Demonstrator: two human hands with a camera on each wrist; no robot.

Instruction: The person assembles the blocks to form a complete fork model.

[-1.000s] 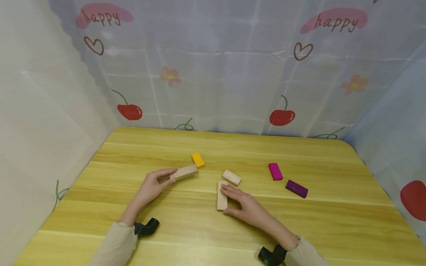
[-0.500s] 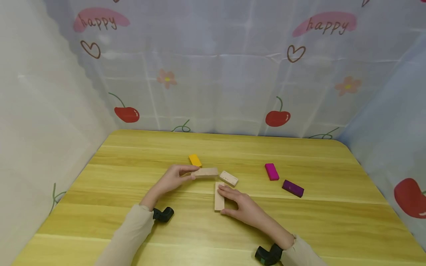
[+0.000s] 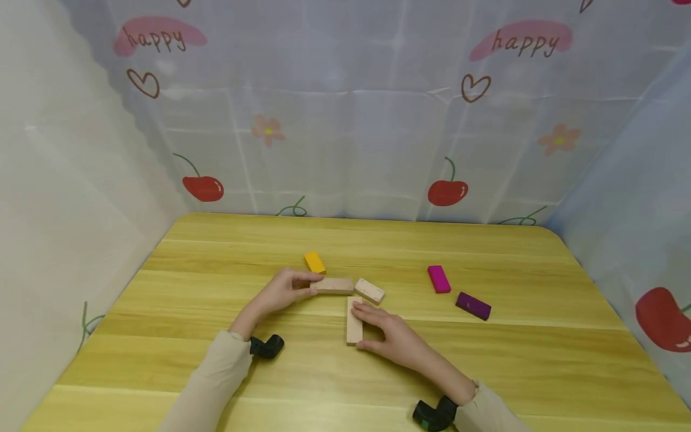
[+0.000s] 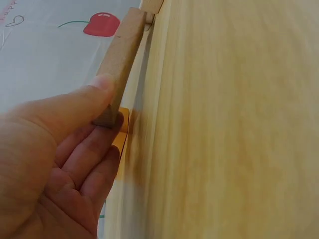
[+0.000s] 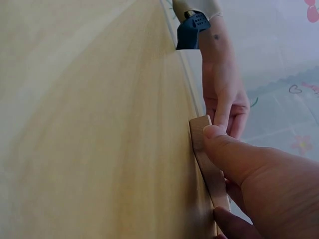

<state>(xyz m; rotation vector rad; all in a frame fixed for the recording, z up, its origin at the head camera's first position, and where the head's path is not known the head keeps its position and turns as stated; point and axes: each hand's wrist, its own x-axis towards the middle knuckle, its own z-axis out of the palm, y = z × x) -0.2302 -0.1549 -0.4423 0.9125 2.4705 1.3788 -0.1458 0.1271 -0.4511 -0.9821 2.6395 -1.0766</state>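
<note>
In the head view my left hand [image 3: 281, 295] pinches one end of a plain wooden block [image 3: 336, 286], which lies crosswise, its right end close to a second plain block [image 3: 369, 291]. The left wrist view shows the thumb on top of the held block [image 4: 122, 55] and the fingers under its near end. My right hand [image 3: 396, 339] holds a third plain wooden block [image 3: 354, 321] by its ends, thumb at the near one. That block points away from the body, its far end just below the other two. In the right wrist view it lies along the tabletop [image 5: 99, 139].
A yellow block [image 3: 315, 263] lies just behind the left hand's block. To the right are a magenta block [image 3: 439, 279] and a dark purple block [image 3: 473, 306]. A printed curtain [image 3: 345, 120] rises behind the table's back edge.
My left hand has carried its block rightward, turning it from a slant to nearly level across, up beside the other plain blocks. The right hand has stayed on its block. The head view shifted slightly.
</note>
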